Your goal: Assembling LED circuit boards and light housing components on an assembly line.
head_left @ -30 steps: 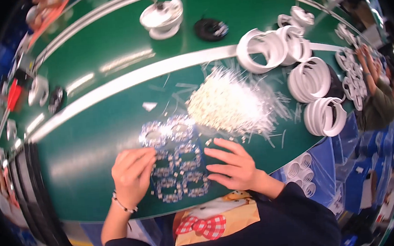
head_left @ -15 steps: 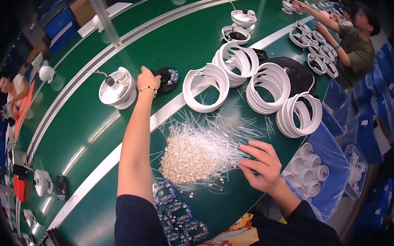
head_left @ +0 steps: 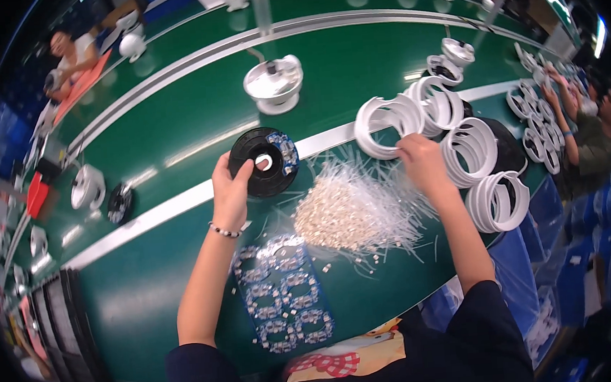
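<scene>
A black round plastic base (head_left: 258, 180) with a curved blue circuit board (head_left: 285, 154) along one side is tilted up in my left hand (head_left: 229, 191), whose thumb lies over its front near the centre hole. My right hand (head_left: 423, 159) reaches out to a row of nested white plastic rings (head_left: 376, 131), its fingers closed at the lower edge of one. Below and between my hands spreads a heap of small cream connectors with clear, thin strands (head_left: 342, 206). A panel of blue circuit boards (head_left: 285, 293) lies nearer me on the green table.
More stacked white rings (head_left: 497, 204) stand at the right, beside a black bag (head_left: 500, 150). A white half-round housing (head_left: 273, 86) sits on the green conveyor beyond my hands. Black racks (head_left: 73, 338) are at the left edge. Co-workers sit at far left and right.
My left hand has lifted the black base off the conveyor and brought it nearer. My right hand has moved from beside the heap up to the white rings. The view has turned left.
</scene>
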The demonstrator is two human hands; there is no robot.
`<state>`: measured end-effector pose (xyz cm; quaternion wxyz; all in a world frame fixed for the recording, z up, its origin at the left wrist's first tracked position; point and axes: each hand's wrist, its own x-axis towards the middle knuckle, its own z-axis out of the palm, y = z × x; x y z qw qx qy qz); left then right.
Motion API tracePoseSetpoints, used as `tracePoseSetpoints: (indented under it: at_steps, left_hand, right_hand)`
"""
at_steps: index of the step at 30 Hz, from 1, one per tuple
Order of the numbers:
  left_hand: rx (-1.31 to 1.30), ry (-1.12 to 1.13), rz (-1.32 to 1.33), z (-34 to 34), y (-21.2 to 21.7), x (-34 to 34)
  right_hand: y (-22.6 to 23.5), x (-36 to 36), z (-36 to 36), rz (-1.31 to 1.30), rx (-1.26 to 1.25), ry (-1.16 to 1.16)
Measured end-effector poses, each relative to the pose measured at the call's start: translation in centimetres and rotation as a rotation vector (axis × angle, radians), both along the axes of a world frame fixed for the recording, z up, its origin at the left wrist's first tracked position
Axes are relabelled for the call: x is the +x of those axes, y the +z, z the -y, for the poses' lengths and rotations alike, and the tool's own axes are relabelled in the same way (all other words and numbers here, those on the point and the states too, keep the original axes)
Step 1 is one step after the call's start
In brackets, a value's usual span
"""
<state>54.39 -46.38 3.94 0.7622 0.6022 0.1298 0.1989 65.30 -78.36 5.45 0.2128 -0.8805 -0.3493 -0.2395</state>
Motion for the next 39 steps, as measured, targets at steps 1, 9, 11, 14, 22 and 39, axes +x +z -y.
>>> tracePoseSetpoints:
  at_steps: [1,9,11,14,22,39]
  left_hand:
    - [-0.075,0.011,0.002,-0.6,0.3,-1.7]
    - [-0.218,0.213,0.167,-4.8,1.3,-8.8]
    - [-0.232,0.218,0.201,-4.7,1.9,-8.4]
    - [-0.207,0.212,0.224,-4.8,2.0,-8.7]
    - [-0.161,0.222,0.198,-5.3,1.2,-8.4]
    - [-0.167,0.067,0.132,1.6,0.7,-8.6]
  right_hand:
    - [0.9,-0.8,-0.3,0.032,0.057,-0.004]
    - [3.2,-14.8,-7.6,-0.164,0.168,0.563]
    - [0.4,-16.7,-8.0,-0.312,0.132,0.681]
    - [-2.2,-17.4,-8.8,-0.330,0.077,0.760]
    - [2.2,-17.9,-11.8,-0.258,-0.159,0.593]
    - [1.9,-13.2,-17.2,-0.568,0.404,0.356]
